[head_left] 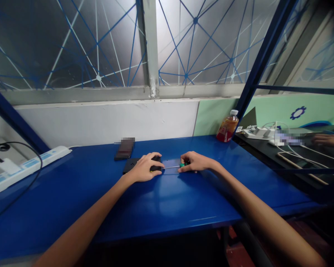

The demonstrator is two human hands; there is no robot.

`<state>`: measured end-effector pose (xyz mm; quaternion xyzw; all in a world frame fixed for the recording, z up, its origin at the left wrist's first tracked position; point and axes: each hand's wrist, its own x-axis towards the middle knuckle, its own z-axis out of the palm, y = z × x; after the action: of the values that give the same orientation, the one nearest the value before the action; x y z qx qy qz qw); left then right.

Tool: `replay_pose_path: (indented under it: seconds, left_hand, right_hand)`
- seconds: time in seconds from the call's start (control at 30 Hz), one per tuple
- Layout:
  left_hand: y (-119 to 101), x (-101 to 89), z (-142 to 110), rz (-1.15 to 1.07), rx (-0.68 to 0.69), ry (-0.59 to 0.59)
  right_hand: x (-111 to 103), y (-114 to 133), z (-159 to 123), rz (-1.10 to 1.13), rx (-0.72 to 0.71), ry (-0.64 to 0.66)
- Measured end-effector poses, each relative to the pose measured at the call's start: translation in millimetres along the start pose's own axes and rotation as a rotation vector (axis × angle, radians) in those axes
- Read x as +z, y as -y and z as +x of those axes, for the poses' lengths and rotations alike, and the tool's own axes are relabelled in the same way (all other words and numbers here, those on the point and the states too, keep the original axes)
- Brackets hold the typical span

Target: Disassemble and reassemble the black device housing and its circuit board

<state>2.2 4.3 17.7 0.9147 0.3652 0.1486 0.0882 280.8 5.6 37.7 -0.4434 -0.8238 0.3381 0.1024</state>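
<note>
My left hand (144,167) is wrapped over a flat black box-like device (130,165) that lies on the blue table (167,202); its exact kind I cannot make out. Between my right hand's (193,162) fingers is the green handle of a screwdriver (171,167). Its thin metal shaft points left, and the tip meets the right end of the black device, beside my left fingertips. Part of the device is hidden under my left hand, and part of the handle is covered by my right fingers.
Behind the device lies a dark phone (124,149). A white power strip (28,167) with a black cable runs along the left. At the back right stands a drink bottle (227,126). Beyond it, another person's hand (330,141) is over a black table with white cables.
</note>
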Motion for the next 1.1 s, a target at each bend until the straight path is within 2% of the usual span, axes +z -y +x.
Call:
replay_pose_path:
  seconds: [0.07,0.2,0.3,0.63,0.9,1.1]
  left_hand:
    - [0,0.5,0,0.014,-0.005,-0.008]
    - [0,1.4,0,0.030,-0.008,-0.005]
    - [1,1.4,1,0.027,-0.001,-0.010]
    - [2,-3.9,1,-0.025,-0.001,0.024]
    - [3,-0.9,0,-0.021,0.005,0.001]
    - [-9,-1.2,3,-0.019,-0.066,-0.038]
  right_hand:
    - [1,1,0,0.010,0.019,-0.001]
    - [1,5,1,-0.106,-0.060,-0.093]
    - [0,4,1,-0.129,-0.078,-0.088]
    - [-3,2,2,-0.235,-0.007,-0.218]
    - [0,2,3,-0.272,-0.043,-0.238]
    - [-3,3,2,-0.295,-0.037,-0.252]
